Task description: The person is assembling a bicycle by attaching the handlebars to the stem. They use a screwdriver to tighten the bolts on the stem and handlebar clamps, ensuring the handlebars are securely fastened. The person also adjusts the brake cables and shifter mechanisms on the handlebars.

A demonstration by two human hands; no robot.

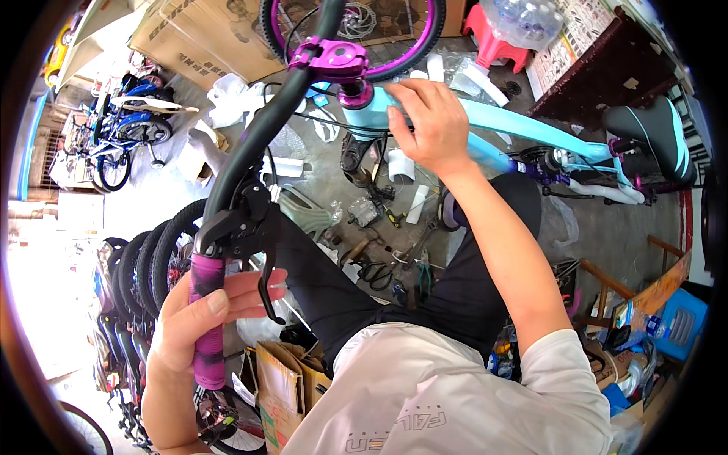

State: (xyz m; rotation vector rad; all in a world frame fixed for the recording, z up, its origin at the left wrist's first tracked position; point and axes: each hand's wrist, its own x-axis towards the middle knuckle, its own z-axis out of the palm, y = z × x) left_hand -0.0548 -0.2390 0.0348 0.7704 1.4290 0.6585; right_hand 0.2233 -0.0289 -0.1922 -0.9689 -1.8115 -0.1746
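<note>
A bicycle with a light-blue frame stretches across the upper right, its black saddle at the far right. My right hand is closed over the frame's top tube just behind the head tube. The black handlebar curves down toward me from a purple stem. At its near end, my left hand wraps the purple handlebar grip, thumb across the top and fingers passing behind. Next to those fingertips hangs the black brake lever. The front wheel has a purple rim.
Between my legs lie pliers, scissors and a hammer. Several tyres stand at the left, below small blue bikes. A red stool holds bottles. Cardboard boxes sit by my left leg.
</note>
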